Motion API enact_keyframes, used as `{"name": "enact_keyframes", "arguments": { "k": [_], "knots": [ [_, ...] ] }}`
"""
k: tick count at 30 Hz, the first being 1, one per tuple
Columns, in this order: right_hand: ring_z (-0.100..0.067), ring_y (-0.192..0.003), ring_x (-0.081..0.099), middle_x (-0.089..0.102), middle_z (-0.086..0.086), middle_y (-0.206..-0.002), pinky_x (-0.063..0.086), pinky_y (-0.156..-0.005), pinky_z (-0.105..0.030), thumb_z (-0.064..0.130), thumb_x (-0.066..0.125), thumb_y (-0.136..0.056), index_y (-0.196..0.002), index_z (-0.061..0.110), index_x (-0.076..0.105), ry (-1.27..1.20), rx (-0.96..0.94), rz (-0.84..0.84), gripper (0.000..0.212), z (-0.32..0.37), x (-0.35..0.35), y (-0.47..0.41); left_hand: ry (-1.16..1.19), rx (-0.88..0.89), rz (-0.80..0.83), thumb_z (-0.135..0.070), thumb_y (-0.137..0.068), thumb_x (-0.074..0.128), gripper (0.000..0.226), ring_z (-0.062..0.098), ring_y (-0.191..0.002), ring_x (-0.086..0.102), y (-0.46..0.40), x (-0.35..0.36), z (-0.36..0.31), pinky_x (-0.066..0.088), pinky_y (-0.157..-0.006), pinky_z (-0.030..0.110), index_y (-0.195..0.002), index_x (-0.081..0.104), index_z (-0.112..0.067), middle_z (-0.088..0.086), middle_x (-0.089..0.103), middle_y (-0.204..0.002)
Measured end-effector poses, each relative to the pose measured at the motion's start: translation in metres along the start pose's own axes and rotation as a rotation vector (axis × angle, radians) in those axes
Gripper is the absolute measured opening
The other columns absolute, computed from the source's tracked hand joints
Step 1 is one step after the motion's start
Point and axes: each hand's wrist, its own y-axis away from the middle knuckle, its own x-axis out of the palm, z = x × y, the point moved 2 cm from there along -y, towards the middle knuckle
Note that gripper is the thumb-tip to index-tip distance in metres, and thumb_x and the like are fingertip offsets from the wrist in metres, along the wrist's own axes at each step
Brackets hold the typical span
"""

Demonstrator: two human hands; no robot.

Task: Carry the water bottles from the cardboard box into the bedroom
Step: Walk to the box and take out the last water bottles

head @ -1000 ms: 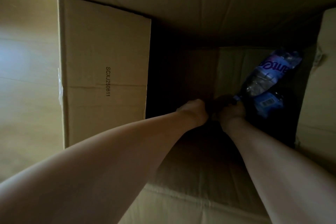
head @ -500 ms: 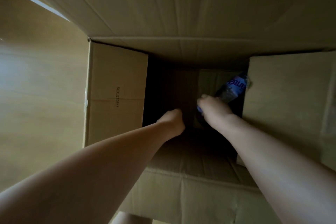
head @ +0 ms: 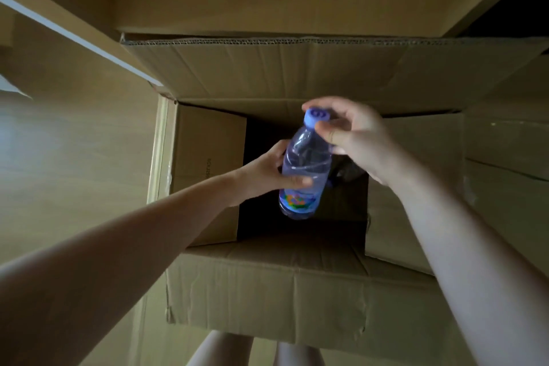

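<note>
A clear water bottle (head: 304, 166) with a blue cap and a coloured label hangs upright over the open cardboard box (head: 267, 285). My left hand (head: 267, 172) grips the bottle's middle from the left, thumb across its front. My right hand (head: 353, 137) pinches the neck just under the cap with thumb and fingers. The box's inside is dark; a dim shape, perhaps another bottle (head: 347, 172), shows behind the held one, below my right hand.
The box's four flaps stand open: left flap (head: 205, 175), far flap (head: 297, 68), right flap (head: 416, 187). Wooden floor (head: 74, 142) lies to the left. My legs (head: 255, 350) stand close against the box's near wall.
Both hands have come up out of the box's bottom with a bottle. The right hand moved from the bottle lying in the box to the neck of the raised one.
</note>
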Motion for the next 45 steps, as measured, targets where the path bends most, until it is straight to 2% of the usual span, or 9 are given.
{"name": "enact_keyframes", "arguments": {
  "k": [4, 10, 20, 25, 28, 33, 36, 42, 45],
  "knots": [
    [-0.008, -0.097, 0.065, 0.067, 0.006, -0.109, 0.055, -0.080, -0.039, 0.026, 0.055, -0.098, -0.112, 0.029, 0.063, -0.434, 0.092, -0.282, 0.016, -0.007, 0.006, 0.004, 0.229, -0.039, 0.060, -0.038, -0.078, 0.066, 0.063, 0.019, -0.118, 0.060, 0.011, 0.010, -0.008, 0.049, -0.099, 0.041, -0.136, 0.043, -0.027, 0.002, 0.060, -0.130],
    [-0.018, -0.109, 0.067, 0.068, -0.001, -0.118, 0.054, -0.091, -0.046, 0.056, 0.057, -0.083, -0.131, 0.022, 0.050, -0.404, 0.332, -0.081, 0.059, -0.037, 0.038, 0.038, 0.474, -0.114, -0.069, -0.051, -0.077, 0.065, 0.060, 0.027, -0.113, 0.063, 0.012, 0.011, -0.006, 0.048, -0.099, 0.052, -0.131, 0.046, -0.033, 0.008, 0.062, -0.127],
    [-0.007, -0.104, 0.066, 0.070, 0.012, -0.109, 0.056, -0.085, -0.036, 0.013, 0.067, -0.089, -0.116, 0.035, 0.056, -0.355, 0.390, 0.075, 0.036, -0.076, 0.082, 0.057, 0.166, -0.211, -0.290, -0.033, -0.073, 0.081, 0.071, 0.022, -0.104, 0.065, 0.017, 0.018, 0.035, 0.053, -0.093, 0.042, -0.128, 0.041, -0.014, 0.009, 0.062, -0.116],
    [-0.008, -0.113, 0.059, 0.058, 0.000, -0.131, 0.049, -0.076, -0.015, 0.006, 0.072, -0.085, -0.126, 0.027, 0.050, 0.093, 0.606, 0.262, 0.051, -0.117, 0.067, 0.040, 0.039, -0.255, -0.386, -0.023, -0.068, 0.085, 0.063, 0.017, -0.089, 0.065, -0.009, 0.018, 0.068, 0.053, -0.075, 0.031, -0.115, 0.047, -0.008, 0.006, 0.066, -0.104],
    [-0.031, -0.141, 0.029, 0.030, -0.011, -0.151, 0.037, -0.110, -0.041, 0.003, 0.056, -0.090, -0.147, 0.020, 0.032, 0.858, 0.652, 0.279, 0.064, -0.149, 0.054, 0.017, 0.014, -0.302, -0.456, -0.028, -0.068, 0.085, 0.062, 0.015, -0.086, 0.061, -0.027, 0.019, 0.087, 0.053, -0.076, 0.033, -0.110, 0.040, -0.020, -0.003, 0.059, -0.098],
    [-0.031, -0.141, 0.021, 0.029, -0.010, -0.149, 0.029, -0.109, -0.049, 0.017, 0.053, -0.093, -0.146, 0.017, 0.034, 1.537, 0.562, 0.357, 0.057, -0.210, 0.045, -0.022, 0.099, -0.361, -0.482, -0.028, -0.071, 0.083, 0.064, 0.020, -0.089, 0.061, -0.069, 0.022, 0.121, 0.054, -0.063, 0.025, -0.116, 0.037, -0.020, 0.004, 0.058, -0.112],
    [-0.029, -0.142, 0.019, 0.027, -0.008, -0.152, 0.025, -0.111, -0.049, 0.024, 0.055, -0.093, -0.149, 0.017, 0.030, 1.655, 0.581, 0.408, 0.062, -0.249, 0.039, -0.045, 0.113, -0.393, -0.472, -0.026, -0.072, 0.082, 0.075, 0.031, -0.109, 0.059, -0.098, 0.018, 0.142, 0.052, -0.092, 0.046, -0.129, 0.034, -0.017, 0.008, 0.055, -0.125],
    [-0.026, -0.149, -0.003, 0.010, 0.000, -0.162, 0.000, -0.114, -0.066, 0.036, 0.036, -0.101, -0.155, 0.027, 0.016, 1.868, 0.584, 0.580, 0.058, -0.308, 0.023, -0.067, 0.172, -0.334, -0.482, -0.018, -0.073, 0.082, 0.072, 0.027, -0.109, 0.060, -0.130, 0.019, 0.169, 0.055, -0.083, 0.040, -0.129, 0.036, -0.017, 0.007, 0.057, -0.123],
    [-0.023, -0.147, 0.010, 0.033, -0.001, -0.154, 0.000, -0.114, -0.065, 0.027, 0.035, -0.101, -0.151, 0.025, 0.027, 1.854, 0.486, 0.405, 0.051, -0.314, 0.019, -0.075, 0.236, -0.316, -0.458, -0.016, -0.075, 0.081, 0.073, 0.025, -0.107, 0.060, -0.135, 0.023, 0.176, 0.055, -0.083, 0.039, -0.132, 0.035, -0.017, 0.005, 0.057, -0.124]
  ]
}}
